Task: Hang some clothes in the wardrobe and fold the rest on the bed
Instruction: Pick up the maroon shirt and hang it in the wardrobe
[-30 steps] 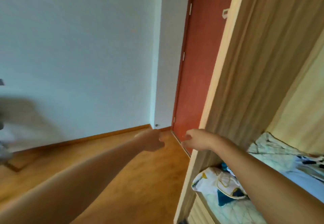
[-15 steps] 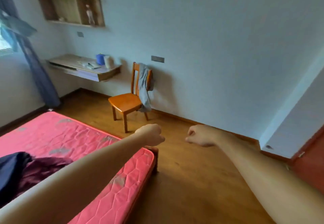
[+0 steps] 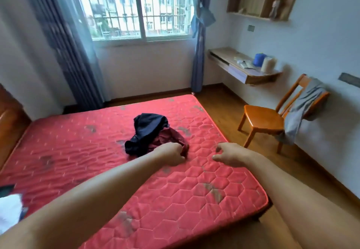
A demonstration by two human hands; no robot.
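A dark navy garment (image 3: 148, 130) lies crumpled on the red mattress (image 3: 93, 151), partly over a maroon garment (image 3: 171, 137). My left hand (image 3: 172, 154) is curled into a fist in front of the maroon garment's near edge; no cloth shows between its fingers. My right hand (image 3: 229, 154) hovers over the mattress to the right of the pile, fingers loosely curled and holding nothing. A grey garment (image 3: 303, 112) hangs over the back of a wooden chair (image 3: 263, 119). The wardrobe is out of view.
A white cloth (image 3: 9, 208) lies at the mattress's near left edge. A wall-mounted desk (image 3: 243, 69) with a blue and a cream container stands at the right. Wooden floor runs between bed and chair. A barred window (image 3: 136, 7) with curtains is behind the bed.
The view has swung left from the wardrobe and door, past the chair, to the bed. Both arms stay stretched forward and are now over the mattress by the clothes pile.
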